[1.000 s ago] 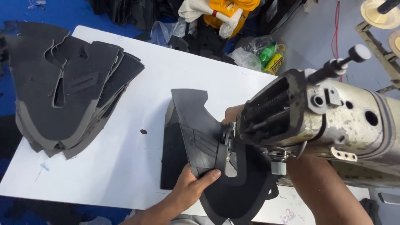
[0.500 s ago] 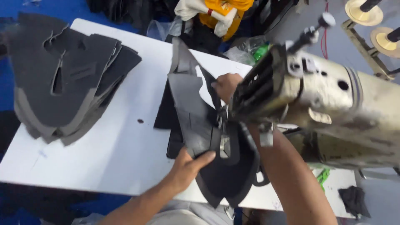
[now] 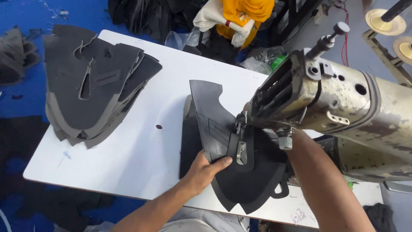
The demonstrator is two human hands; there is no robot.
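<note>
Head view, left to right: stack of dark cut panels (image 3: 92, 92) lies at far left of the white desk (image 3: 141, 159), well apart from the work. Left hand (image 3: 205, 168) pinches the near edge of the black shoe-upper piece (image 3: 214, 116), fingers (image 3: 221, 163) clamped on it. Piece's long axis runs away from the hand, up and slightly left; its right side sits under the presser foot (image 3: 241, 148) of the sewing machine (image 3: 339, 103). Right hand is hidden behind the machine head, grip can't be told; left hand nearer the loose end.
</note>
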